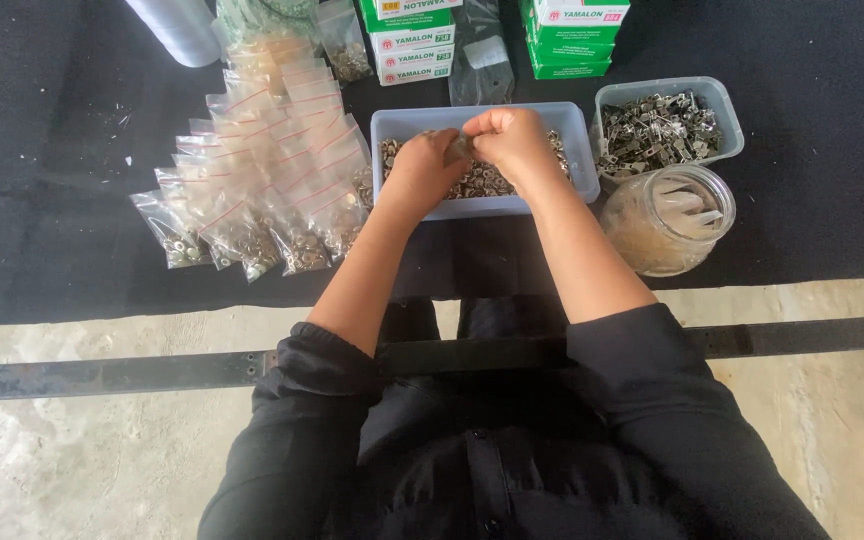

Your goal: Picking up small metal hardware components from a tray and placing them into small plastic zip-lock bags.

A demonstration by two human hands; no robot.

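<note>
Head view: both hands meet above the pale blue tray (580, 150), the landmark for all positions. Left hand (424, 165) and right hand (512, 140) each close their grip on one small clear bag (460, 150) between them; whether it holds anything yet cannot be told, as fingers hide it. Small metal fittings (482, 182) lie loose in the tray. Left of the tray, filled zip bags (262, 170) lie fanned in overlapping rows, the finished share. Right of the tray stand a clear tub of metal clips (664, 130) and a glass jar (667, 220). Behind the tray sit green-and-white boxes (407, 40). Many fittings remain unbagged.
</note>
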